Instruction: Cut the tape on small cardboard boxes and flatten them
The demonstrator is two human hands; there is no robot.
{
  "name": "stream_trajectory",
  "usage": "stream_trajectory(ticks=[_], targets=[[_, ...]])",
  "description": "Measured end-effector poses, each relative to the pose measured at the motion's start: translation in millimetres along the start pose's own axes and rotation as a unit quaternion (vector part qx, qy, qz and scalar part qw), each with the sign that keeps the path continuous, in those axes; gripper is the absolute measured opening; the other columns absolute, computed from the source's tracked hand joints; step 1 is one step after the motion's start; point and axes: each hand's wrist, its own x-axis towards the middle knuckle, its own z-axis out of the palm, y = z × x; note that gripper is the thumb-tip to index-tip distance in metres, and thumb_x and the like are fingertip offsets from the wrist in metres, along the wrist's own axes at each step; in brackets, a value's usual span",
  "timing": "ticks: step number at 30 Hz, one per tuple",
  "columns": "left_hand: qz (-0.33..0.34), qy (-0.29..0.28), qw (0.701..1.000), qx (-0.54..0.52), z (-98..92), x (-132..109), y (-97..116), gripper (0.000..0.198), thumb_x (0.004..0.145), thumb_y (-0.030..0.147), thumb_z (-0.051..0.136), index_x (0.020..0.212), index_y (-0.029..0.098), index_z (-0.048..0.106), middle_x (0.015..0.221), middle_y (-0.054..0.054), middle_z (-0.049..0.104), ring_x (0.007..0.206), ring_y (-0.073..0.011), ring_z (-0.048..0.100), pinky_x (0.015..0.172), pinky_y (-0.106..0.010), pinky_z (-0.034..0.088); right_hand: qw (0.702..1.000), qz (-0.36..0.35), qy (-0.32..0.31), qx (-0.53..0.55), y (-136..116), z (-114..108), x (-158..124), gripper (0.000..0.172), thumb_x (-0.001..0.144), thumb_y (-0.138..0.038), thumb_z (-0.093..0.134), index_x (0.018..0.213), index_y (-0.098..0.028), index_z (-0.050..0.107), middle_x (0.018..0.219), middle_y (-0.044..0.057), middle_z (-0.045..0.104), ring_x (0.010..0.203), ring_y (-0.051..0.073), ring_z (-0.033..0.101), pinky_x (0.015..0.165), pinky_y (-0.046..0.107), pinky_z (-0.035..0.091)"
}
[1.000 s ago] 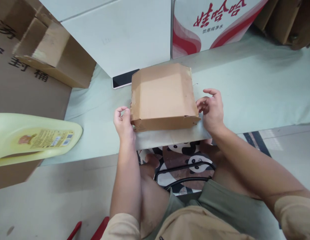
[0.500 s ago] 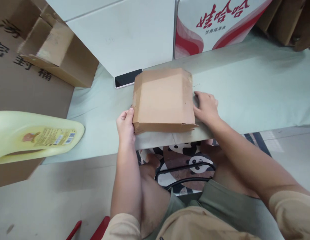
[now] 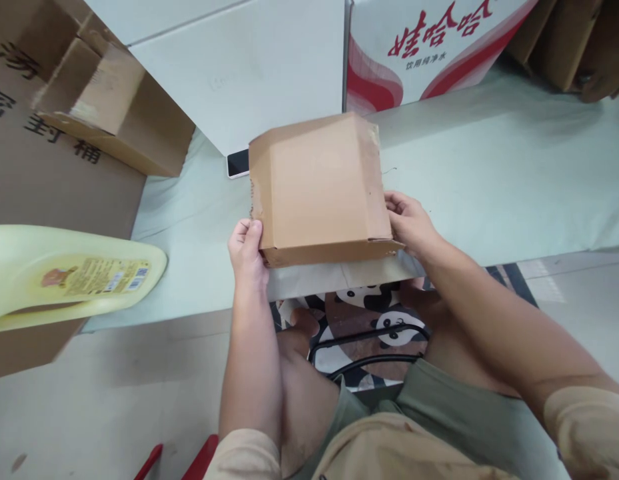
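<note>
Cardboard box [image 3: 316, 187] sits between my left hand [image 3: 248, 248] and right hand [image 3: 412, 225], over near side of worktop [image 3: 489, 173]; whether lifted, cannot tell. Left fingers pinch near left corner, thumb uppermost. Right fingers curl at right edge; grip hidden, cannot tell. Neither hand clearly nearer. Long axis uncertain. Contents unseen, likewise in water carton [image 3: 429, 77] beyond. Phone [image 3: 238, 164] partly hidden behind box.

Before me, the brown, boxy cardboard carton [image 3: 314, 190] is matt, smooth across its broad face and ragged along its left edge. The pale green cloth cover [image 3: 499, 180] is matt and creased; the long yellow-green plastic jug [image 3: 79, 270], smooth with a faint sheen; the flat black-fronted phone [image 3: 238, 164], glossy; my olive-green cloth shorts [image 3: 444, 397], matt.
</note>
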Motion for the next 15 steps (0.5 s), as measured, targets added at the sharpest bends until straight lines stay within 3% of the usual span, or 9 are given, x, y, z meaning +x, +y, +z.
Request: stream_trajectory(ticks=[5,9,11,13,15], targets=[[-0.044,-0.082,0.994,-0.053,4.7,-6.1,5.8,0.065,0.05,0.069,0.095,0.08,0.023,0.06,0.08,-0.001,0.065,0.071,-0.0163,0.063,0.063,-0.028,0.048,0.998,0.01,0.037,0.053,-9.6,-4.9,-7.6,0.042,0.082,-0.055,0.071,0.111,-0.028,0.057,0.107,0.006,0.075,0.096,0.026,0.074,0.076,0.042,0.064],[-0.11,-0.148,0.981,-0.059,6.2,-10.5,7.2,0.069,0.045,0.067,0.097,0.09,0.023,0.068,0.087,-0.007,0.072,0.085,-0.0256,0.072,0.068,-0.033,0.056,0.994,0.02,0.084,0.066,-10.9,-11.8,-13.8,0.06,0.076,-0.048,0.079,0.128,-0.033,0.053,0.117,0.004,0.074,0.102,0.028,0.074,0.081,0.045,0.065],[-0.105,-0.128,0.985,-0.054,5.9,-9.9,5.2,0.069,0.046,0.065,0.098,0.094,0.023,0.07,0.091,-0.008,0.075,0.087,-0.027,0.074,0.072,-0.036,0.058,0.995,0.011,0.086,0.051,-8.8,-14.0,-15.4,0.059,0.078,-0.051,0.075,0.13,-0.033,0.053,0.121,0.004,0.073,0.106,0.03,0.074,0.086,0.048,0.064],[-0.084,-0.087,0.991,-0.053,5.0,-6.8,0.9,0.065,0.051,0.061,0.097,0.097,0.024,0.07,0.098,-0.009,0.077,0.09,-0.0264,0.074,0.078,-0.037,0.059,0.998,-0.002,0.065,0.02,-6.3,-15.5,-16.1,0.045,0.085,-0.06,0.064,0.117,-0.029,0.061,0.132,0.007,0.07,0.121,0.032,0.069,0.099,0.052,0.061],[-0.069,-0.049,0.995,-0.053,4.1,-2.4,-4.5,0.06,0.055,0.057,0.096,0.097,0.025,0.068,0.103,-0.008,0.077,0.094,-0.0254,0.074,0.082,-0.037,0.059,0.998,-0.024,0.054,-0.029,-4.8,-16.6,-16.9,0.049,0.088,-0.071,0.054,0.102,-0.026,0.066,0.149,0.008,0.061,0.142,0.035,0.056,0.115,0.056,0.051]])
